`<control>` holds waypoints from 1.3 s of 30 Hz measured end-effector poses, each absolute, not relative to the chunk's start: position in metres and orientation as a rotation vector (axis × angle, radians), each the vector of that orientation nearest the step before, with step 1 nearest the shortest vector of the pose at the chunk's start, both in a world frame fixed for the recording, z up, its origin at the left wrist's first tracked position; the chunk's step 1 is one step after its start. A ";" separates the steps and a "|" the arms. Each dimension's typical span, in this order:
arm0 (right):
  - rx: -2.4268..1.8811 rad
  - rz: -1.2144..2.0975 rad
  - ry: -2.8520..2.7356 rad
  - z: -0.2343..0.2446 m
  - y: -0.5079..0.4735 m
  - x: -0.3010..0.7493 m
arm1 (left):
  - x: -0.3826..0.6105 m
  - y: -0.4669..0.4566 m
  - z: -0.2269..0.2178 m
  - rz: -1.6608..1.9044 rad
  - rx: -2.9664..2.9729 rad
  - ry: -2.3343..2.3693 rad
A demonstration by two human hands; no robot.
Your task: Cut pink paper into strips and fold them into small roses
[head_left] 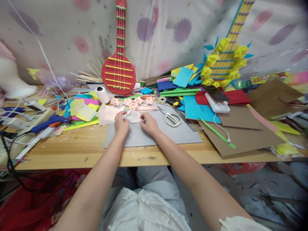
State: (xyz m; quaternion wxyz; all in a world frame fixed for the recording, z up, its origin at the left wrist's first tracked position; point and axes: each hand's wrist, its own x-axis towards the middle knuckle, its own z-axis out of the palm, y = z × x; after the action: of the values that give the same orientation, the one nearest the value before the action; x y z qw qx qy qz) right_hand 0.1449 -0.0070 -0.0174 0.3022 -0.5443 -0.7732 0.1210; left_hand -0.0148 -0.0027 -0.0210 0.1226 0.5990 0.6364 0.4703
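Between my two hands is a small pale piece of paper (133, 116), just above a grey cutting mat (178, 136). My left hand (121, 123) pinches its left edge, and my right hand (149, 123) has its fingers closed at the right edge. Larger pale pink paper (107, 115) lies beside my left hand. Several folded pink paper flowers (134, 103) sit behind the hands. To the right of my right hand, scissors (171, 118) with pale handles rest on the mat.
A red cardboard lute shape (118, 73) and a yellow one with paper flowers (222, 65) lean at the back. Blue glue gun (49, 123), power strip (36, 120) and cables crowd the left. Brown cardboard (245, 138), a phone (217, 93) and a white power bank (218, 104) lie right.
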 end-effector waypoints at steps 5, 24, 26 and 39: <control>-1.356 0.139 -2.217 -0.018 -0.010 0.143 | -0.033 -0.001 -0.011 1.024 1.973 1.898; -1.324 -0.042 -2.425 -0.014 -0.009 0.133 | -0.031 -0.004 0.003 0.593 2.324 1.838; -1.333 -0.039 -2.437 -0.013 -0.010 0.132 | -0.031 -0.002 0.002 0.621 2.296 1.831; -1.446 -0.005 -2.298 -0.010 -0.015 0.142 | -0.032 -0.003 -0.008 0.881 2.145 1.759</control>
State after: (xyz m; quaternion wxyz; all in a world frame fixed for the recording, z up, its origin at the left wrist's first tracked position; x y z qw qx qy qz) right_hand 0.1417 -0.0150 -0.0100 0.2114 -0.5206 -0.8272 -0.0018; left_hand -0.0320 -0.0030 -0.0079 0.1155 0.7320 0.6003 0.3007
